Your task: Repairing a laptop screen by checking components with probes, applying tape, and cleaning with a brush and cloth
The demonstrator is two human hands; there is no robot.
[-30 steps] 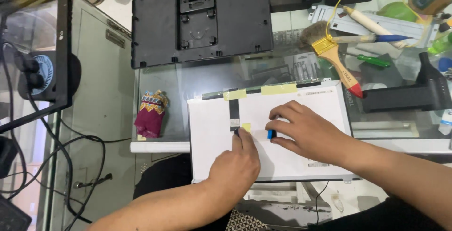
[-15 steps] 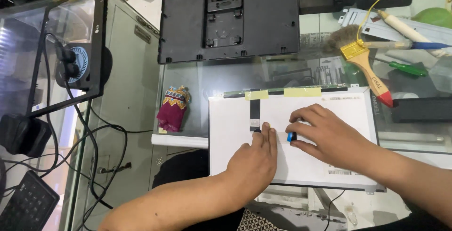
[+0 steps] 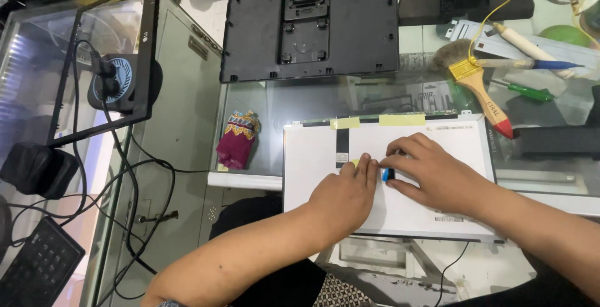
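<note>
A white flat display panel (image 3: pixel 312 157) lies face down on the glass table, with yellow tape strips (image 3: pixel 401 119) along its far edge and a dark flat ribbon cable (image 3: pixel 342 147) running down from it. My left hand (image 3: pixel 344 196) presses flat on the panel, fingertips at the cable's lower end. My right hand (image 3: pixel 434 172) rests on the panel beside it and pinches a small blue piece (image 3: pixel 387 174) between thumb and fingers.
A black monitor back cover (image 3: pixel 309 25) lies beyond the panel. A paintbrush (image 3: pixel 480 88), a green screwdriver (image 3: pixel 525 92) and pens lie at the right. A small cloth doll (image 3: pixel 236 139) sits left of the panel. A monitor frame (image 3: pixel 100 63), cables and a keyboard (image 3: pixel 37 269) stand at the left.
The view has shifted, so everything appears further right and lower. Both hands stay on the panel at the cable's end, with the blue piece still in the right hand.
</note>
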